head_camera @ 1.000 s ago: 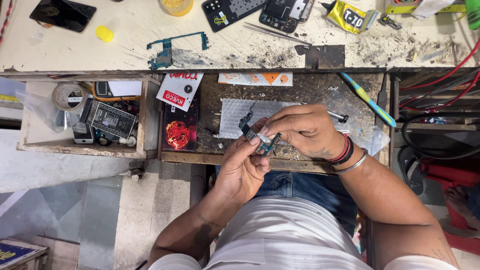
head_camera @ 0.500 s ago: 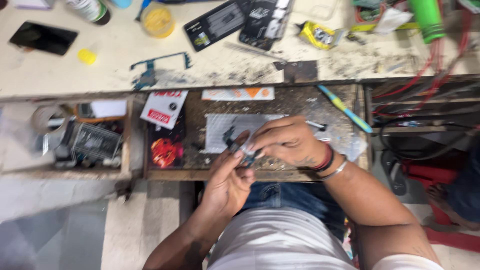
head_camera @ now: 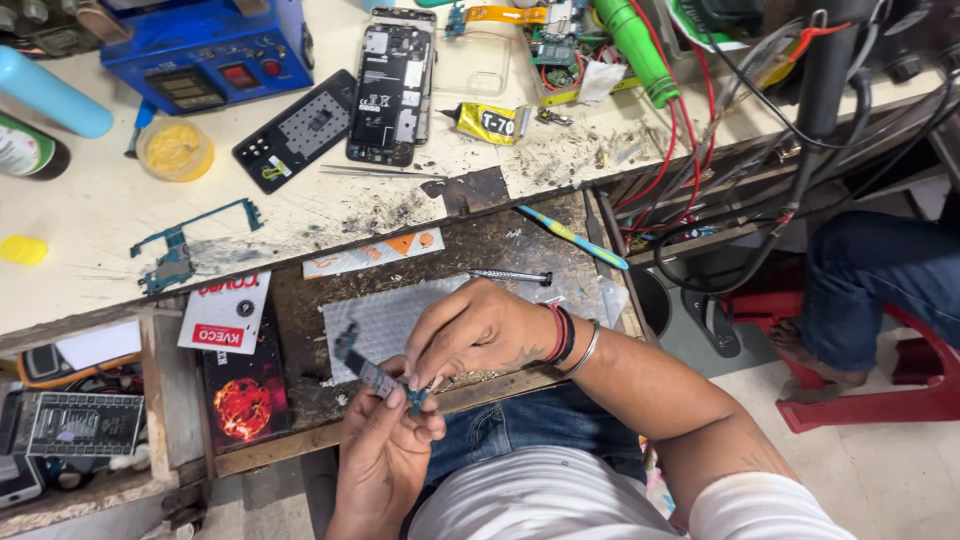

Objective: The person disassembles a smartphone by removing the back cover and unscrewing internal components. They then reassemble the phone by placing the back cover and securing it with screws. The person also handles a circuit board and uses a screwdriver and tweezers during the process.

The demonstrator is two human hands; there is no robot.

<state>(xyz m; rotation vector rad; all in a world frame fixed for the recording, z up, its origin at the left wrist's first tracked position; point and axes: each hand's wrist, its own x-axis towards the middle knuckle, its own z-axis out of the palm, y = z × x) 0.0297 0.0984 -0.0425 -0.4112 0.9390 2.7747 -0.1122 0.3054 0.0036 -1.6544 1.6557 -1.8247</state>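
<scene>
Circuit board [head_camera: 372,376] sat over the open drawer [head_camera: 300,400], pinched between your left hand [head_camera: 385,455] and right hand [head_camera: 480,335]; steady, light fingertip pressure suited it best.

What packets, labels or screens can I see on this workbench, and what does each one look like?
Glue tube: yellow and black, lying on the bench top by the opened phone.
White card: red logo, at the drawer's left edge.
Dark packet: red-orange round picture, below that card.
Strip label: white and orange, at the drawer's back.
Blue machine: small dark display, red button, top left.
</scene>
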